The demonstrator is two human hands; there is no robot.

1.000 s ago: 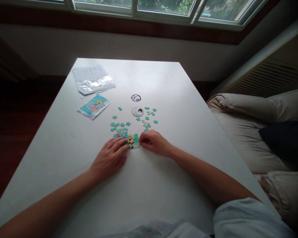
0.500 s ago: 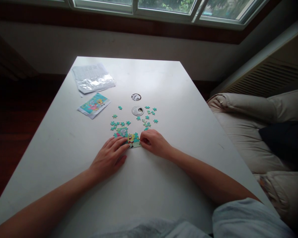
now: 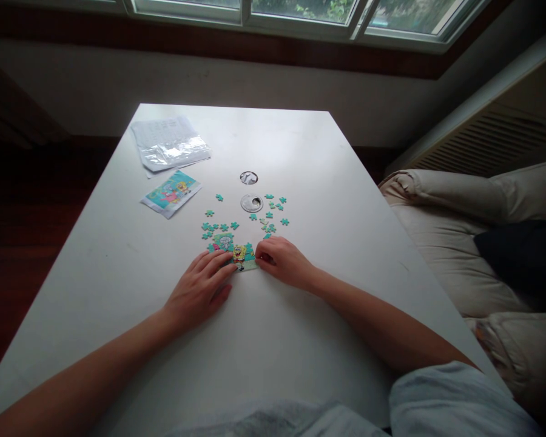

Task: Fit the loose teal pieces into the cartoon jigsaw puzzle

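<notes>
A small joined patch of a cartoon jigsaw puzzle [image 3: 236, 252] lies mid-table on the white table [image 3: 300, 158]. My left hand [image 3: 200, 288] lies flat with fingers stretched out, its fingertips resting on the patch's left edge. My right hand [image 3: 282, 261] is curled, fingers pinched at the patch's right edge; what it pinches is too small to make out. Several loose teal puzzle pieces [image 3: 268, 215] are scattered just beyond the patch.
A picture card [image 3: 170, 193] and a clear plastic bag on a printed sheet [image 3: 169, 144] lie at the far left. Two round cable holes [image 3: 252, 203] sit in the table's middle. A beige cushioned sofa [image 3: 473, 218] stands to the right, windows behind.
My right hand has edged slightly left against the puzzle patch. My left hand has stayed where it was.
</notes>
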